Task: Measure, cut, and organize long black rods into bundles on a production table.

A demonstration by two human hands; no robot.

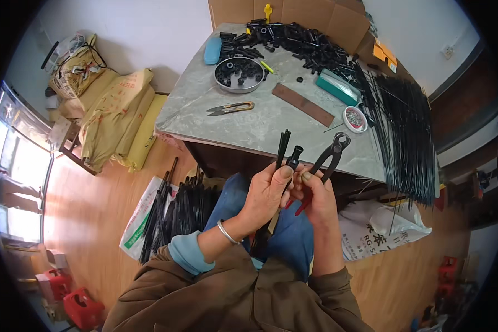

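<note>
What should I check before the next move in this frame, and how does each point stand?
1. Black rods gripped in the left hand: ok, their tips stick up past the fingers.
2. Pincers in the right hand: ok, head pointing up and away from the body.
3. Pincers' head apart from the black fitting: ok, a visible gap between them.
4. Grip on the fitting's lower end: cannot tell, the fingers hide it.
5. Snips set down: ok, lying on the table.
6. Round metal bowl upright: ok, black parts inside.
</note>
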